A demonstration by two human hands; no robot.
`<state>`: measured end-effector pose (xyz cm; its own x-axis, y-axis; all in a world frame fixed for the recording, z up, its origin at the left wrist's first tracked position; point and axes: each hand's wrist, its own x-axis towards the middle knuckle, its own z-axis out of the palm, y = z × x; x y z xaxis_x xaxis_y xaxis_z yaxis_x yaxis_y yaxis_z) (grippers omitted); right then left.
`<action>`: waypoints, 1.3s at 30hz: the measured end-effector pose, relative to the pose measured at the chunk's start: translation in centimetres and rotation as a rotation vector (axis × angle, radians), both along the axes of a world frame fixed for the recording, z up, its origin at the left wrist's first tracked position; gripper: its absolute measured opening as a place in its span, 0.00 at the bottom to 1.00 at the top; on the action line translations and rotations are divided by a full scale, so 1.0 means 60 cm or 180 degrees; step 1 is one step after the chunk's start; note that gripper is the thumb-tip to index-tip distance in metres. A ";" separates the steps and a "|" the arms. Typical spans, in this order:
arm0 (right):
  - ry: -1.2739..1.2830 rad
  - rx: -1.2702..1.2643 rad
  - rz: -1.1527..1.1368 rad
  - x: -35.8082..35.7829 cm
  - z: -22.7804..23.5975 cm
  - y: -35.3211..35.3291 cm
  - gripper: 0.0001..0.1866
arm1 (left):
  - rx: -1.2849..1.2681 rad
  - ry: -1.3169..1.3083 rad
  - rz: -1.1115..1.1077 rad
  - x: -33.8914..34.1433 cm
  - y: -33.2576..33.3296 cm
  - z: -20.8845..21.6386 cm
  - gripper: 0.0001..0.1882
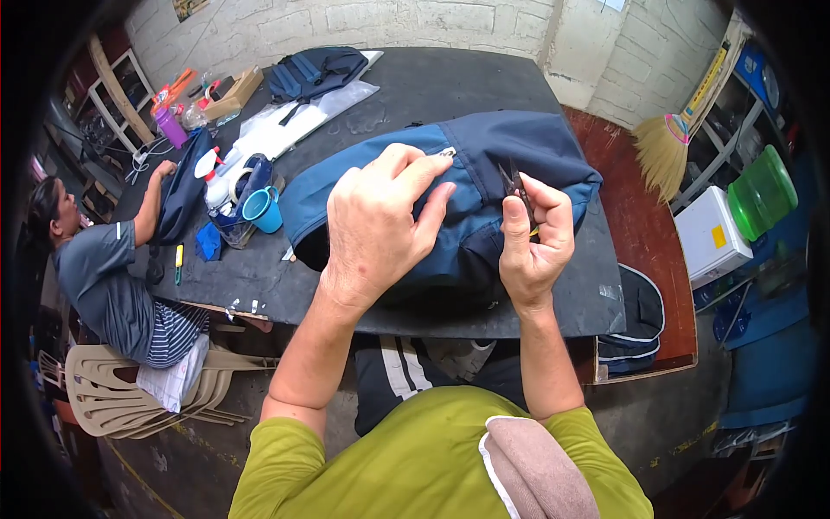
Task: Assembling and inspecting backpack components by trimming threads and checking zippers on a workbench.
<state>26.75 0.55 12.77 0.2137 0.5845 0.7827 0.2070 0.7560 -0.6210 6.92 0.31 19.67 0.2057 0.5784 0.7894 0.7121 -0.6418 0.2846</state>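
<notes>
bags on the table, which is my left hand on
The near bag, under your left hand; the far bag lies beyond it, untouched.

ok so it's a head-mounted fisheye, tilted down and forward over the wearer's lime-green T-shirt [389,458]; left hand [380,216] and right hand [539,232] pretty close, mid-view; black worktable [458,80] past them, white block wall [389,22] farthest off, up top

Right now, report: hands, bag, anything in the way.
Left hand at blue bag. Right hand gripping snips over it. Bag lying on table. No obstruction seen between snips and bag.
</notes>
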 end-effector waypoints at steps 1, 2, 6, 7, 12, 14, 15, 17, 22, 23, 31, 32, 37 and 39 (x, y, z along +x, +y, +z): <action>0.0027 0.0004 0.0040 0.003 -0.004 0.001 0.14 | 0.0047 0.0248 0.0149 -0.001 0.002 0.002 0.10; 0.0055 0.0011 0.0082 0.005 -0.007 0.003 0.14 | 0.0049 0.0250 0.0152 0.000 0.003 0.003 0.10; 0.0153 -0.0002 0.0083 0.008 -0.012 0.006 0.15 | 0.0236 0.0442 0.0291 0.009 0.017 0.002 0.09; 0.0186 0.0028 0.0172 0.011 -0.015 0.008 0.15 | 0.0335 0.0493 0.0308 0.010 0.022 0.000 0.09; 0.0259 -0.0002 0.0254 0.007 -0.005 0.001 0.15 | 0.0146 0.0299 0.0254 0.018 0.032 -0.003 0.06; 0.0168 -0.0088 0.0259 0.002 0.005 -0.002 0.16 | -0.0005 0.0072 0.0122 0.017 0.026 -0.001 0.05; 0.0174 -0.0084 0.0264 0.003 0.004 -0.002 0.16 | -0.0245 -0.0159 -0.0077 0.015 0.019 0.000 0.04; -0.0233 -0.0346 0.0125 0.007 -0.001 -0.001 0.19 | -0.0487 -0.0395 -0.0284 0.012 0.014 -0.001 0.04; -0.0756 -0.0093 -0.0406 0.003 -0.002 0.003 0.20 | -0.0544 -0.0698 -0.0474 0.010 0.009 -0.006 0.06; -0.0759 -0.0094 -0.0407 0.002 -0.002 0.004 0.20 | -0.0545 -0.0700 -0.0476 0.011 0.009 -0.005 0.06; 0.0027 -0.0145 -0.0227 -0.004 -0.004 -0.005 0.20 | -0.0031 0.0459 0.0147 0.021 0.033 0.015 0.05; 0.0027 -0.0145 -0.0233 -0.002 -0.005 -0.005 0.20 | -0.0031 0.0459 0.0140 0.021 0.038 0.015 0.05; 0.0150 -0.0131 0.0015 0.000 -0.005 -0.007 0.20 | 0.0274 0.1179 0.0273 0.016 0.073 0.006 0.04; 0.0161 -0.0121 0.0036 0.001 -0.007 -0.006 0.20 | 0.0315 0.1231 0.0329 0.016 0.087 -0.001 0.04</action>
<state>26.79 0.18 12.38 0.2458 0.6161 0.7483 0.1661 0.7338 -0.6587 7.91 5.54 19.62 0.4431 0.5366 0.7181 0.8166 -0.5722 -0.0762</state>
